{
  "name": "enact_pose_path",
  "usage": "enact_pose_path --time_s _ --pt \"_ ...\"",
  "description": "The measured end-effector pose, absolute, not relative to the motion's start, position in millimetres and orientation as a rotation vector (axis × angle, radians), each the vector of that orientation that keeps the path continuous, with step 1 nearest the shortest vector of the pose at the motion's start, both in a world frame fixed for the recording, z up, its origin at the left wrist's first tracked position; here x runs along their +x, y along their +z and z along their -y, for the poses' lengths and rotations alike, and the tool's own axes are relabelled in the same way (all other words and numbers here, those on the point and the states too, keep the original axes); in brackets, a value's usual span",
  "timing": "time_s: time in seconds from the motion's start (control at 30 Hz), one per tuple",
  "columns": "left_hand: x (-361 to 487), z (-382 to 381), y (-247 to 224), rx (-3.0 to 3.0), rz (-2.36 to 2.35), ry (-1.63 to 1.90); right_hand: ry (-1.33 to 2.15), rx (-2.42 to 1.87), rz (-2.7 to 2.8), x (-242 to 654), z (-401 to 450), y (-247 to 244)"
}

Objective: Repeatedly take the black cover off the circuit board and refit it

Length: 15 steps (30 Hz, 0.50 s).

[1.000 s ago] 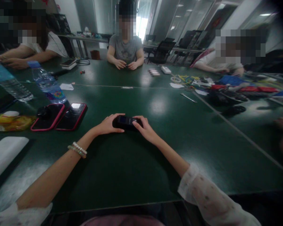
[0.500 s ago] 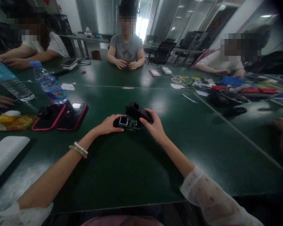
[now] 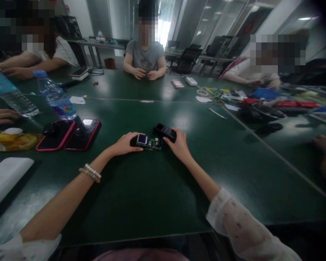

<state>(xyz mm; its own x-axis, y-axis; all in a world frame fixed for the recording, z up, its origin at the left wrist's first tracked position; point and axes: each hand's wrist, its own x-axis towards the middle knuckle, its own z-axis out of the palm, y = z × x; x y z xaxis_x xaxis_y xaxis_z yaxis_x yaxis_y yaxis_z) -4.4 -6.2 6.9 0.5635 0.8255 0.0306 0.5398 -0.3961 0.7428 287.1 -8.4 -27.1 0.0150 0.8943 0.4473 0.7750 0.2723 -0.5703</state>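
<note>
Close to the middle of the dark green table (image 3: pixel 141 188), my left hand (image 3: pixel 127 144) grips one end of a green circuit board (image 3: pixel 153 144) that carries a small square screen (image 3: pixel 142 139). Just to its right, my right hand (image 3: pixel 178 144) holds a black plastic casing (image 3: pixel 164 131) between thumb and fingers. The casing has a rectangular window at its far left end. Board and casing are apart, with the casing slightly behind and to the right of the board. My palms hide parts of both pieces.
Two red-edged phones (image 3: pixel 83 135), water bottles (image 3: pixel 55 96) and a yellow packet (image 3: pixel 15 140) lie left. A white device (image 3: pixel 9 181) is near my left forearm. A metal tool (image 3: pixel 217 114) and tangled cables (image 3: pixel 217 93) are right. Several people sit around the table.
My right hand has lowered the black casing and turned it flatter, shifting it a little right, so more of the circuit board shows. My left hand has stayed nearly still.
</note>
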Motion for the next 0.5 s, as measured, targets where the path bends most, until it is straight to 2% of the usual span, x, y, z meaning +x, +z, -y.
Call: enact_pose_path --time_s 0.27,0.5 --pt "-5 6 7 2.088 -1.083 0.513 0.108 -1.511 1.716 287 14 -18" --pt "-6 5 7 2.100 -1.077 0.511 0.118 -1.495 1.896 292 15 -22"
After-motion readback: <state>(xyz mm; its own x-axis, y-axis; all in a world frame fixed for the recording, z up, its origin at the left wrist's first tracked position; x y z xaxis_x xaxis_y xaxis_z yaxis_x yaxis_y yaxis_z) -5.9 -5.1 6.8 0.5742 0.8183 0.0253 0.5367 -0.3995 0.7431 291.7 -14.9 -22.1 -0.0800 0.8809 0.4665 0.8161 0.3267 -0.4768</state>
